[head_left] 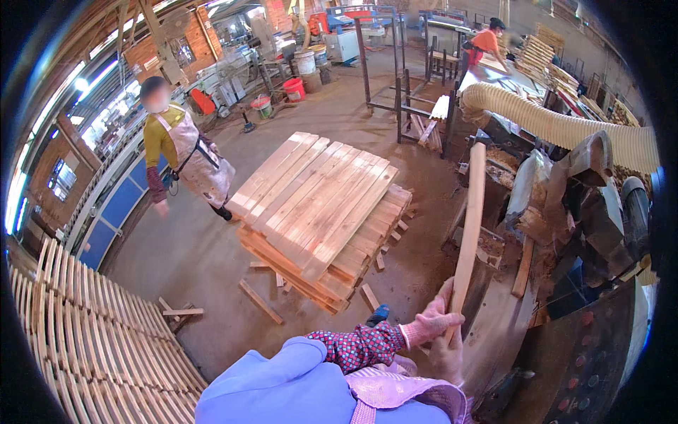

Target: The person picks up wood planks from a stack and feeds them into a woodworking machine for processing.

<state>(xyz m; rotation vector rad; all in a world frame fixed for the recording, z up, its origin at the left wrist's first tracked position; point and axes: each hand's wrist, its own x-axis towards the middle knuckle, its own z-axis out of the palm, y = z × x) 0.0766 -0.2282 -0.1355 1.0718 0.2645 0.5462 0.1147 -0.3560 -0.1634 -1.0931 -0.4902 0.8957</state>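
Note:
A long, narrow wooden plank (469, 233) stands out ahead of me at the right, its near end in my hands. My left hand (432, 324), in a pinkish glove below a patterned sleeve, is closed around that end. Just under it my right hand (448, 357) also grips the plank; part of its fingers is hidden. Beside the plank on the right is a dusty woodworking machine (540, 191). To the left a stack of planks (318, 205) lies in layers on the floor.
A person in a stained apron (201, 159) stands beyond the stack at left. Slatted wood stacks (99, 339) fill the lower left. A metal rack frame (402, 106) and a ribbed hose (558, 116) are at far right. Loose wood strips (260, 302) lie on the floor. Another person (484, 48) works behind.

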